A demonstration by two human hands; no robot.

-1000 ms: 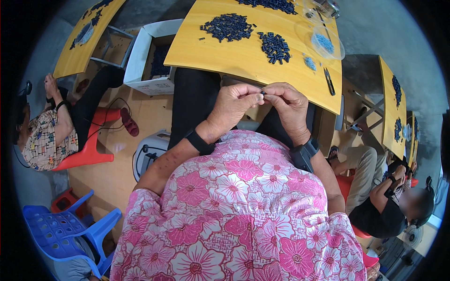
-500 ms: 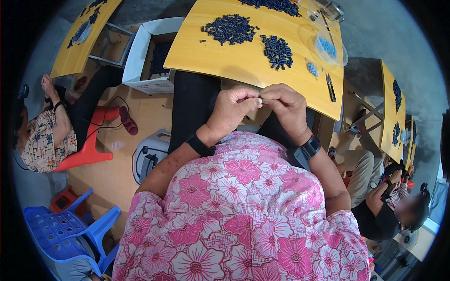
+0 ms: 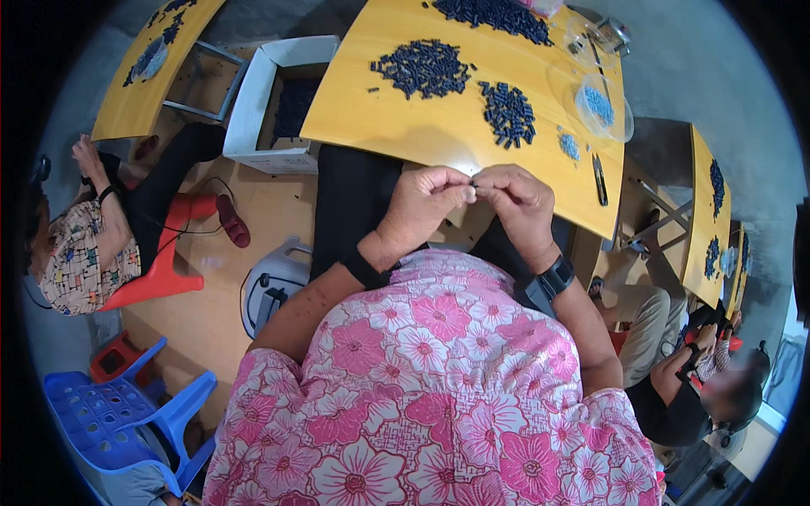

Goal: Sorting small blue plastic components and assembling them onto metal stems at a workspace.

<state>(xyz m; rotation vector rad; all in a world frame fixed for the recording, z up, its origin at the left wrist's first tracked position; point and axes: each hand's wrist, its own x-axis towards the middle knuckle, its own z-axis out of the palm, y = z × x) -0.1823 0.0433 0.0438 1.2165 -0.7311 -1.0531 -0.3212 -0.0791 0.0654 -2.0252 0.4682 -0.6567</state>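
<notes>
Together, thumb and forefinger pinched on each side, the left hand (image 3: 413,209) and the right hand (image 3: 521,211) meet on a small dark piece (image 3: 475,185), mostly hidden by the fingertips. They hold it at about the middle of the near edge of the yellow table (image 3: 388,118), in front of the person's pink floral top (image 3: 439,371). Each wrist wears a black band.

On the table, a small heap of black pieces (image 3: 509,115) lies just beyond the hands, with a larger black heap (image 3: 426,69) to its left and another dark pile (image 3: 498,18) toward the far edge. Near the right edge stands a clear bowl (image 3: 627,125) with light blue bits in it; a loose scatter of blue bits (image 3: 569,145) lies nearer the person. A slim black tool (image 3: 600,180) lies toward the near right corner. Beside the table's left edge sits a white box (image 3: 283,161) with dark contents.
</notes>
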